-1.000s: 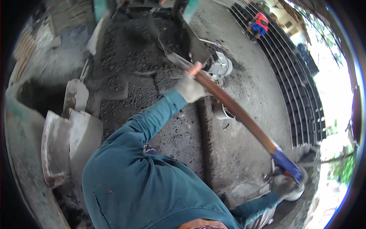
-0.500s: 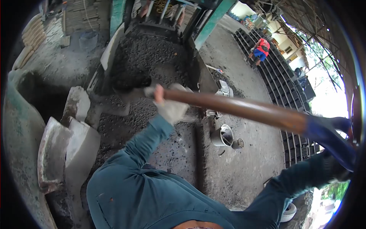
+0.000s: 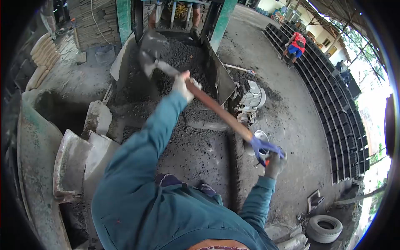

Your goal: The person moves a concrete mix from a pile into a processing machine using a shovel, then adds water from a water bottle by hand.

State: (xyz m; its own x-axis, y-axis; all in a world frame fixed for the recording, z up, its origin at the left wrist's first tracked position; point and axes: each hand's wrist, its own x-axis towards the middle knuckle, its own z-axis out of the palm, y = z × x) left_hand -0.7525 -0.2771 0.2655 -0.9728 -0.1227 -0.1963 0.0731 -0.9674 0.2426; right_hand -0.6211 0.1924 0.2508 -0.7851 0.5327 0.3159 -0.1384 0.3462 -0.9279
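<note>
A long shovel (image 3: 218,109) slants across the middle of the view, its blurred metal blade at the upper left over dark, crumbly material (image 3: 183,56). Around the lower shaft, close to the blade, my gloved left hand (image 3: 183,86) is closed. My right hand (image 3: 275,165), also gloved, grips the blue handle at the shaft's other end. Below the handle, a white bucket (image 3: 261,136) is partly covered by it.
A motor (image 3: 253,98) sits right of the metal-sided trough (image 3: 221,81). Broken curved slabs (image 3: 71,164) and a pit lie left. A co-worker's hands show behind the trough. Another person (image 3: 296,43) bends beside stacked racks (image 3: 333,112). A tire (image 3: 324,228) lies lower right.
The blade has moved up and forward over the trough, scattering dark material. My right hand has come down and inward with the handle; my left hand has risen slightly. The co-worker's hands show more clearly.
</note>
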